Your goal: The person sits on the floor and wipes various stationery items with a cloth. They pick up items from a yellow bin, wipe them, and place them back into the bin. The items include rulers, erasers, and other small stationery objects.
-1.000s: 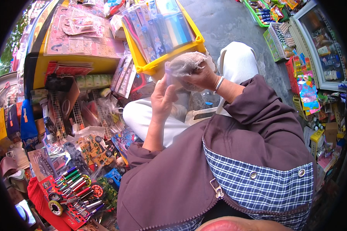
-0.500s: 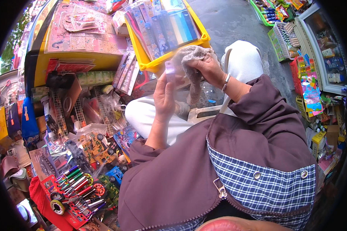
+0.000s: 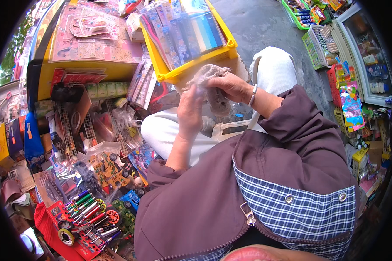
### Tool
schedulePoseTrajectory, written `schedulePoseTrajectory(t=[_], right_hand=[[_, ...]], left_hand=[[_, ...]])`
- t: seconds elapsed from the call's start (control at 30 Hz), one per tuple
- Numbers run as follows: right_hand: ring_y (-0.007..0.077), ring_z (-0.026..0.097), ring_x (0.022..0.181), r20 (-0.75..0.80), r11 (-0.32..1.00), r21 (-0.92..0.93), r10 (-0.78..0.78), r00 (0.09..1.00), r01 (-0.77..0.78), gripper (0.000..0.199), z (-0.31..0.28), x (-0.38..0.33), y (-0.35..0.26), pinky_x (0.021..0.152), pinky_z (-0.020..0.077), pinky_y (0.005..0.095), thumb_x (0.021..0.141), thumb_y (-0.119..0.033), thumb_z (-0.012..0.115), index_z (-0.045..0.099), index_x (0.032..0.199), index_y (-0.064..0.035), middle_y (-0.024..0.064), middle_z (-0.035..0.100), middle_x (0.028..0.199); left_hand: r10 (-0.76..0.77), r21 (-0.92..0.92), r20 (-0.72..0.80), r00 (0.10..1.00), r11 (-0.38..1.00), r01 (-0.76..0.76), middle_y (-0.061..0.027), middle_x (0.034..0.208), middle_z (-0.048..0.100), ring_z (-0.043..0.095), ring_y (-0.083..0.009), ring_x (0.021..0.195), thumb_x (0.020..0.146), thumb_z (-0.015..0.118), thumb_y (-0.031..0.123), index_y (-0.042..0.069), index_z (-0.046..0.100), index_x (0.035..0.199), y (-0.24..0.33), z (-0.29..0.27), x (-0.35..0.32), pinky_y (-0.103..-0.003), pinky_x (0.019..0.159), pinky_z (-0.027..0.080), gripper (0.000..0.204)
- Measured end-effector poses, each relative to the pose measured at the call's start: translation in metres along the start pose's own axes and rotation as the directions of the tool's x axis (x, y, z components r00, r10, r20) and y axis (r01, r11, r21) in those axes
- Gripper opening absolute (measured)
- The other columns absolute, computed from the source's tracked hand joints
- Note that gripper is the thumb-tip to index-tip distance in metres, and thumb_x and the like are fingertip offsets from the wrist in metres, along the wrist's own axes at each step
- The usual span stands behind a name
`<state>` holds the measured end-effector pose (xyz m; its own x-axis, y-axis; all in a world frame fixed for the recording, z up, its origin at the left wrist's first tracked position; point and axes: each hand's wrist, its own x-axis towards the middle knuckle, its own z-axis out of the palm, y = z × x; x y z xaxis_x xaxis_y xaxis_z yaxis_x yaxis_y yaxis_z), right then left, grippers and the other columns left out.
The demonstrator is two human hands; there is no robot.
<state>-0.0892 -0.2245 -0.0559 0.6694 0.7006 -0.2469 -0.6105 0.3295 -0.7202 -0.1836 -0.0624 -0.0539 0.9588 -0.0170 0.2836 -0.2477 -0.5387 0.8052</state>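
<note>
My right hand [image 3: 234, 88], with a bracelet at the wrist, is closed on a crumpled grey-beige cloth [image 3: 221, 103]. The cloth bunches over the top of my left hand [image 3: 190, 114] and hangs down between the two hands. Upright and slightly blurred, my left hand has its fingers pinched together around a see-through plastic piece, now mostly covered by the cloth and fingers. Just beyond both hands stands a yellow bin [image 3: 170, 77] filled with flat, plastic-wrapped goods [image 3: 191, 37].
Pink sticker sheets [image 3: 91, 37] lie on a yellow-sided stand at left. Below are packaged toy cars [image 3: 111, 169] and a red card of pens [image 3: 85, 213]. Baskets [image 3: 320, 45] and a glass-fronted case [image 3: 372, 54] line the right. A pale stool [image 3: 233, 129] sits between my knees.
The cloth and right hand have moved left and slightly down onto the left hand. The pale tab that stuck up above my left fingers is now covered.
</note>
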Motion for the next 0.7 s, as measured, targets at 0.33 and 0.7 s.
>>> schedulePoseTrajectory(t=[0.33,0.7], right_hand=[[0.0129,0.057,0.094,0.065,0.997,0.04,-0.067,0.996,0.064,0.03,-0.005,0.003,-0.001,0.082,0.0473,0.0271,0.085,-0.017,0.062,0.058,0.112,-0.003,0.0046,0.06,0.105],[0.0164,0.057,0.096,0.104,0.761,-0.512,-0.405,0.908,0.398,0.034,-0.004,0.006,0.006,0.083,0.0483,0.0293,0.087,-0.02,0.062,0.055,0.116,-0.0046,0.0077,0.059,0.107]], left_hand=[[-0.123,-0.233,0.019,0.992,0.965,0.124,-0.0059,0.107,0.055,0.056,-0.0118,0.092,0.096,0.049,0.013,-0.004,0.045,0.129,-0.001,0.006,0.001,-0.026,0.082,0.047,0.037],[-0.444,-0.762,0.139,0.885,0.523,0.382,-0.0011,0.095,0.055,0.053,-0.0083,0.085,0.099,0.043,0.025,0.003,0.047,0.124,0.014,-0.003,0.023,-0.023,0.075,0.045,0.033]])
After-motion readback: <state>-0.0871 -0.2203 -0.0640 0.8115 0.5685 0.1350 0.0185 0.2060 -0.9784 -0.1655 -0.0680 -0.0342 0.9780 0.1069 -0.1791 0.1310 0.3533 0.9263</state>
